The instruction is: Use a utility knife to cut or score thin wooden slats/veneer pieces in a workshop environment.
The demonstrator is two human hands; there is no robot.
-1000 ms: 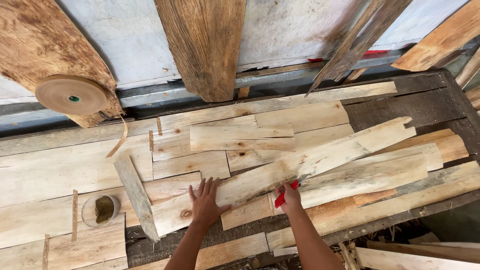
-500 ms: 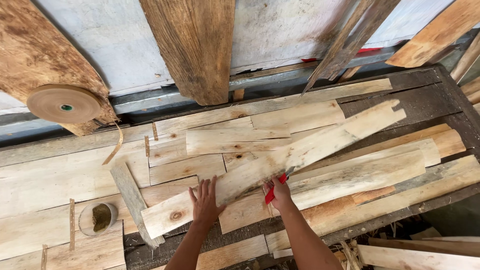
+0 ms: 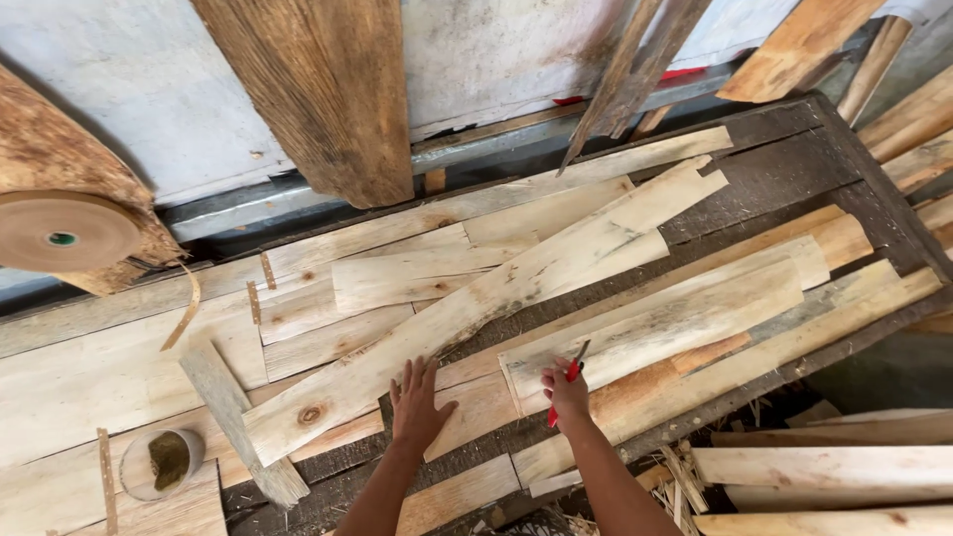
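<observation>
My left hand (image 3: 419, 405) lies flat, fingers spread, on a long pale veneer strip (image 3: 476, 313) that runs diagonally from lower left to upper right across the table. My right hand (image 3: 566, 389) grips a small red-handled knife (image 3: 568, 377), its blade resting on another wide veneer sheet (image 3: 675, 313) to the right. Many more thin wood strips (image 3: 397, 278) lie overlapping on the dark worktable (image 3: 774, 169).
A brown paper tape roll (image 3: 65, 233) hangs at the left, its loose end dangling. A small round pot of glue (image 3: 164, 462) sits at lower left. Thick boards (image 3: 328, 89) lean against the back wall. More veneer sheets (image 3: 834, 476) are stacked at lower right.
The long diagonal strip has swung counter-clockwise, with its far end further back and its near end more to the left. Both hands moved with it; the right hand still holds the knife.
</observation>
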